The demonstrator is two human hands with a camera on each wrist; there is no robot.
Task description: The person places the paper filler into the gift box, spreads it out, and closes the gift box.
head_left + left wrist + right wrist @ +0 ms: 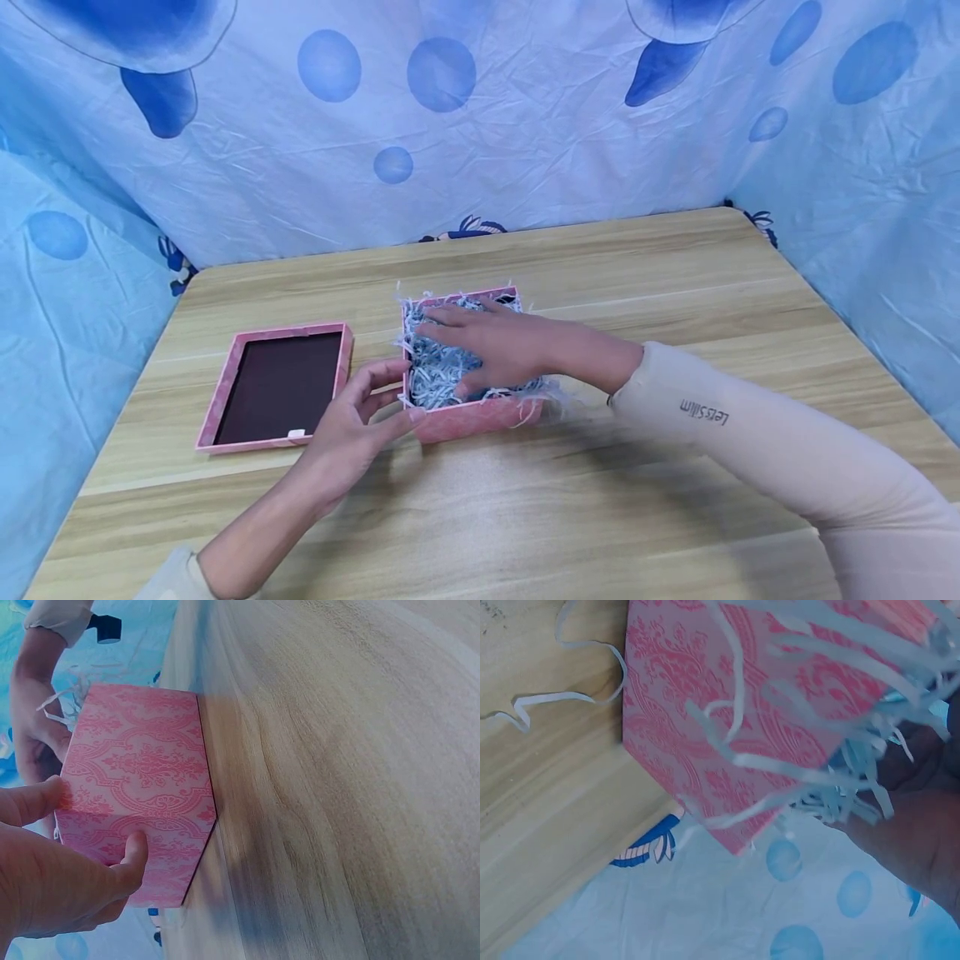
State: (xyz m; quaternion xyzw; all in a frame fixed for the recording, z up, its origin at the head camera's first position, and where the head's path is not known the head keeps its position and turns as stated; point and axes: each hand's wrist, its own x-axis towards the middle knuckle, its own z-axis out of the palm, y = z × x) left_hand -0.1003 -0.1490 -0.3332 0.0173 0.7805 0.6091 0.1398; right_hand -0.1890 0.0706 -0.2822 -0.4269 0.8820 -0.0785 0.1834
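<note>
Pale-blue shredded paper (437,382) lies beneath the splayed right hand (498,342). The loosely spread left hand (351,427) touches the pink patterned rectangular box (468,422) beside it.

Your cream right sleeve (750,433) carries dark lettering (703,412) well behind the fingers (442,333); a small black block (106,628) adjoins its cuff (641,379). Your left sleeve (176,577) is also cream.

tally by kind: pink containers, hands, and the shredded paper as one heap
Deep pink box: 1
Shallow pink tray: 1
Hands, left hand and right hand: 2
Shredded paper heap: 1
Total: 5
</note>
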